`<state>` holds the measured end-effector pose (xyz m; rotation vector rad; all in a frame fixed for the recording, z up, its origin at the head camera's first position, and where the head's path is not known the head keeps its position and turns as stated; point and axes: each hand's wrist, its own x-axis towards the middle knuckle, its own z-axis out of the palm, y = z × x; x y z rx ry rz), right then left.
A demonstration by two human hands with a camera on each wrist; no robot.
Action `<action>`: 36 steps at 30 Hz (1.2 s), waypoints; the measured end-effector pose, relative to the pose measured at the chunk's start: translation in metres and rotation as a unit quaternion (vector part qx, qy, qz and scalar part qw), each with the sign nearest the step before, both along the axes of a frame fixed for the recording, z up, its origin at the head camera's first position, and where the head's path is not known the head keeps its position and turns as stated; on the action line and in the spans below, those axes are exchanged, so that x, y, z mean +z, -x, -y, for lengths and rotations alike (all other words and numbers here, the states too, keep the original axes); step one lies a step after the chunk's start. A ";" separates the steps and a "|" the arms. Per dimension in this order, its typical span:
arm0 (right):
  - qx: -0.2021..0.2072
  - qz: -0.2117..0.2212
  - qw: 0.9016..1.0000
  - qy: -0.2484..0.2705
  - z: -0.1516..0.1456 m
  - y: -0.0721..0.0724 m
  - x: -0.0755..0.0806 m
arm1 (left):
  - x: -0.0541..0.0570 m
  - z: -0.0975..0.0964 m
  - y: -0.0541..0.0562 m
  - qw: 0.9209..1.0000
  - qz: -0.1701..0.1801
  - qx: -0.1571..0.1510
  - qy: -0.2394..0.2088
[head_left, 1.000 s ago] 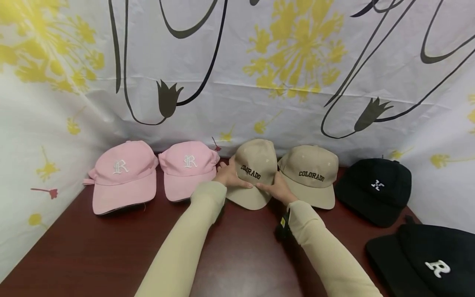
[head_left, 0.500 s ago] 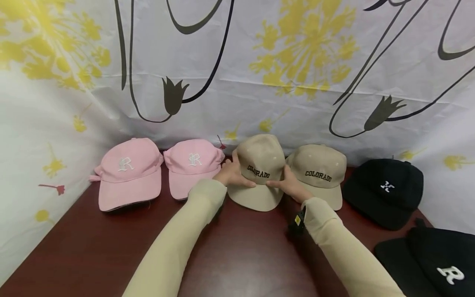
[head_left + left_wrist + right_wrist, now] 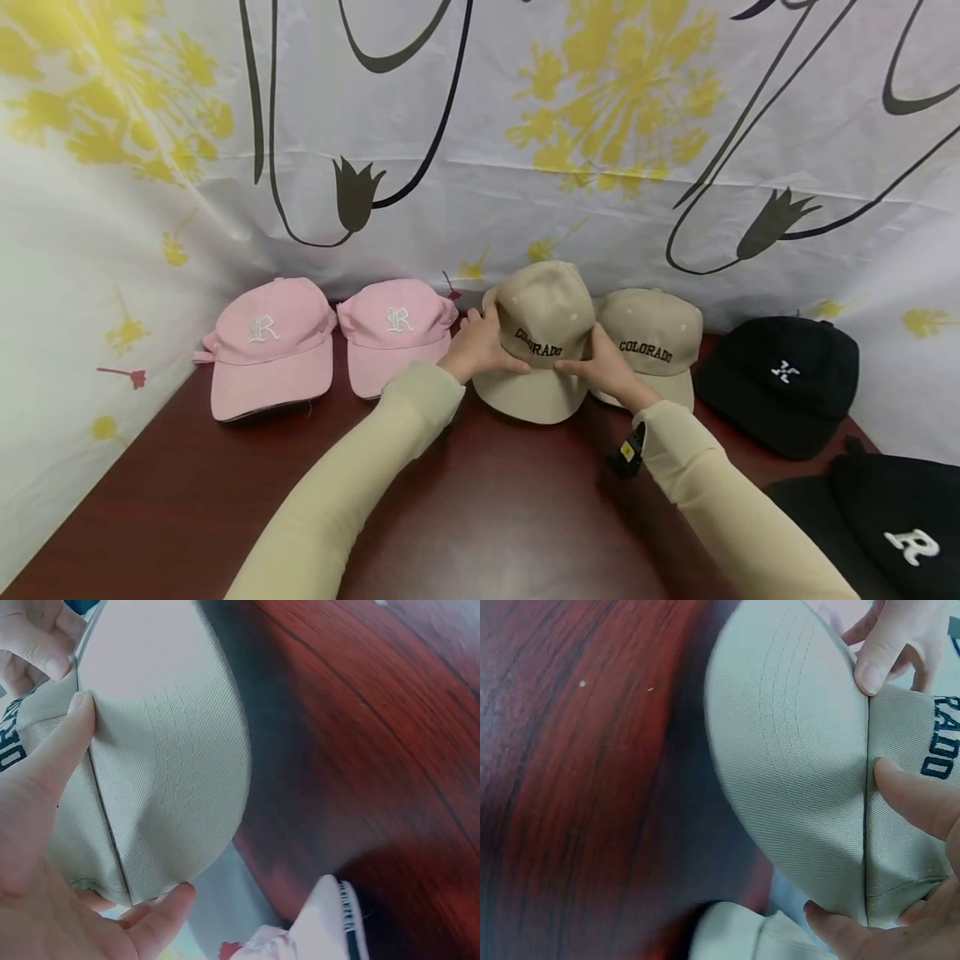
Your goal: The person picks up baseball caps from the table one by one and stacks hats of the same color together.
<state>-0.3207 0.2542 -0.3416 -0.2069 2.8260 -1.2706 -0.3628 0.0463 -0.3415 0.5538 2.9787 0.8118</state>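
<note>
A beige baseball cap [image 3: 543, 308] with dark COLORADO lettering is held between both hands, its brim toward the person. The left hand [image 3: 480, 346] grips its left side, thumb along the seam where brim meets crown. On the right side the right hand [image 3: 609, 367] grips likewise, its thumb near the other thumb. In both wrist views the fingers curl around the brim's corners [image 3: 169, 911], [image 3: 832, 919]. A second beige COLORADO cap [image 3: 652, 325] stands just right, partly covered by the held cap and right hand.
Two pink caps [image 3: 273, 333], [image 3: 397, 321] sit to the left on the dark red table [image 3: 495, 508]. Two black caps [image 3: 787, 375], [image 3: 900, 508] lie to the right, the nearer one cut off by the frame. A patterned white cloth [image 3: 450, 208] hangs behind the row.
The held beige cap has moved up a little and slightly right, both hands with it, and now overlaps more of the second beige cap. The view has shifted slightly; the other caps stay in place.
</note>
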 end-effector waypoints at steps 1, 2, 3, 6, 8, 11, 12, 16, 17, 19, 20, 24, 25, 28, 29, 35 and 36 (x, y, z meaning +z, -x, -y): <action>0.001 -0.002 1.000 -0.001 0.000 -0.003 0.003 | 0.002 0.000 -0.002 1.000 -0.006 0.001 -0.002; 0.003 -0.004 1.000 -0.002 0.000 -0.005 0.005 | 0.004 0.001 -0.004 1.000 -0.011 0.002 -0.002; 0.004 -0.006 1.000 -0.001 -0.001 -0.008 0.008 | 0.007 0.001 -0.007 1.000 -0.014 0.002 -0.002; 0.015 -0.018 1.000 0.014 -0.003 -0.013 0.015 | 0.014 0.004 -0.014 1.000 -0.023 0.000 -0.012; 0.025 -0.023 0.999 0.021 -0.003 -0.017 0.018 | 0.017 0.009 -0.019 0.999 -0.029 0.000 -0.018; 0.039 -0.023 0.999 0.028 -0.003 -0.026 0.021 | 0.020 0.014 -0.030 0.999 -0.028 -0.005 -0.035; 0.041 -0.023 0.999 0.025 -0.003 -0.029 0.022 | 0.020 0.015 -0.034 0.999 -0.027 -0.007 -0.040; 0.041 -0.022 0.999 0.008 -0.003 -0.042 0.027 | 0.021 0.020 -0.048 0.998 -0.026 -0.015 -0.056; 0.040 -0.023 0.999 0.004 -0.003 -0.045 0.029 | 0.022 0.021 -0.052 0.998 -0.029 -0.016 -0.059; 0.041 -0.027 0.999 -0.006 -0.003 -0.050 0.032 | 0.023 0.023 -0.058 0.997 -0.035 -0.017 -0.063; 0.043 -0.028 0.999 -0.007 -0.003 -0.052 0.034 | 0.024 0.024 -0.062 0.997 -0.038 -0.019 -0.063; 0.054 -0.032 0.998 -0.006 -0.001 -0.061 0.040 | 0.028 0.027 -0.071 0.996 -0.054 -0.022 -0.063; 0.059 -0.035 0.998 -0.004 -0.001 -0.063 0.041 | 0.029 0.028 -0.074 0.996 -0.059 -0.023 -0.063; 0.070 -0.038 0.997 0.005 -0.001 -0.071 0.042 | 0.032 0.031 -0.082 0.996 -0.064 -0.022 -0.064; 0.075 -0.041 0.996 0.006 -0.001 -0.074 0.043 | 0.032 0.032 -0.085 0.995 -0.064 -0.023 -0.066; 0.094 -0.065 0.993 0.000 -0.004 -0.098 0.042 | 0.033 0.035 -0.106 0.996 -0.042 -0.040 -0.073; 0.096 -0.069 0.993 0.000 -0.004 -0.102 0.041 | 0.033 0.035 -0.109 0.996 -0.038 -0.041 -0.073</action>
